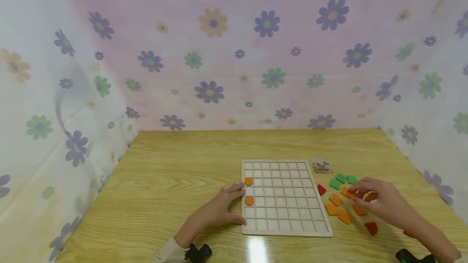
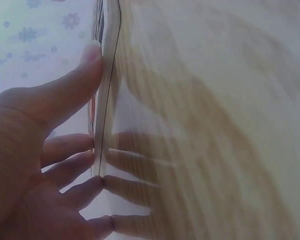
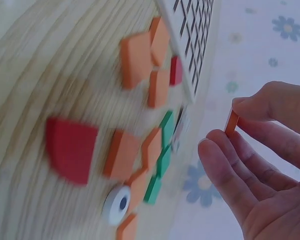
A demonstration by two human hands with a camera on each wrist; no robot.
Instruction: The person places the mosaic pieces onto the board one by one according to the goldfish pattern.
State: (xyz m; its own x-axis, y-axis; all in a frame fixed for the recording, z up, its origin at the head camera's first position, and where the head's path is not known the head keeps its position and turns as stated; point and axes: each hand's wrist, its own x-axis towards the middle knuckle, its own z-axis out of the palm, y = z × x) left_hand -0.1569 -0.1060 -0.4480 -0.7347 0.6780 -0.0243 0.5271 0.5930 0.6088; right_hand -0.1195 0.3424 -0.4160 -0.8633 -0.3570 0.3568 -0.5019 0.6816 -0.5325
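- Orange piece (image 3: 232, 122) is sitting above the surface (image 1: 172, 165), right of the board (image 1: 287, 198), between the thumb and fingertips of the right hand (image 1: 384, 202).
- Right grip is pinching that piece, thumb pressing on one side and fingers on the other.
- Left hand (image 1: 219, 210) is touching the board's left edge, its thumb resting at the near left corner; in this grip, thumb and fingers are standing apart.
- Board is lying flat, its grid facing up.
- Two orange discs (image 1: 249, 201) are resting in its leftmost column, one cell lying between them.
- Other orange pieces (image 1: 335, 199) are lying near the right hand, a white disc (image 3: 117, 205) with a dark centre sitting among them.
- Three green pieces (image 1: 334, 184) are lying on their far side.
- Red pieces (image 1: 371, 228) are lying scattered, one resting just beside the board's right edge.
- Card (image 1: 321, 165) is lying by the board's far right corner.
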